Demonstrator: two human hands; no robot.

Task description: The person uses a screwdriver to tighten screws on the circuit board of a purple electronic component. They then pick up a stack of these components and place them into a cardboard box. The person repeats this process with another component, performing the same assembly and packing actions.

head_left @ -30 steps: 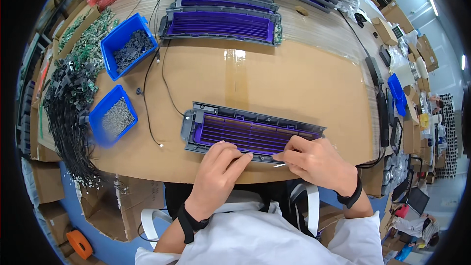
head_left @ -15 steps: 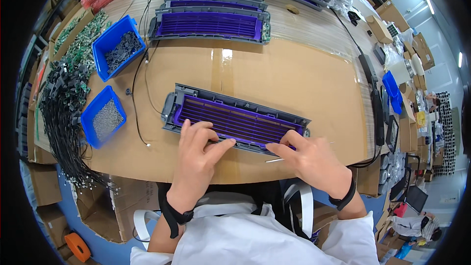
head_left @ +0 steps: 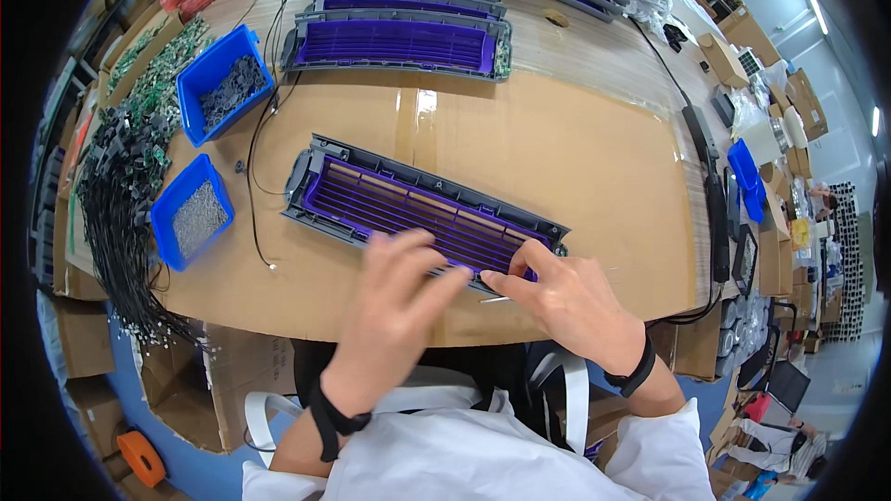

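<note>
A long grey panel (head_left: pixel 390 165) with a purple slatted grille (head_left: pixel 399 213) lies aslant on the cardboard-covered table, its right end nearer to me. My right hand (head_left: pixel 571 301) pinches its near edge toward the right end, thumb and forefinger closed there. From under that hand sticks a thin pale metal rod (head_left: pixel 495 300); whether the fingers hold it is hidden. My left hand (head_left: pixel 390 306) hovers at the near edge, left of the right hand. It is blurred, with thumb and fingers apart and nothing visible in them.
Left stand a blue bin of small dark parts (head_left: pixel 206 137) and a blue bin of small metal pieces (head_left: pixel 165 232). Beside them hangs a bundle of black cables (head_left: pixel 116 241). More purple-grilled panels (head_left: pixel 394 44) line the back. A black power strip (head_left: pixel 715 223) lies right.
The panel has shifted left and slightly away from me, its right end dipping a little nearer. My left hand has come off its edge and moved right; my right hand moved slightly left with it.
</note>
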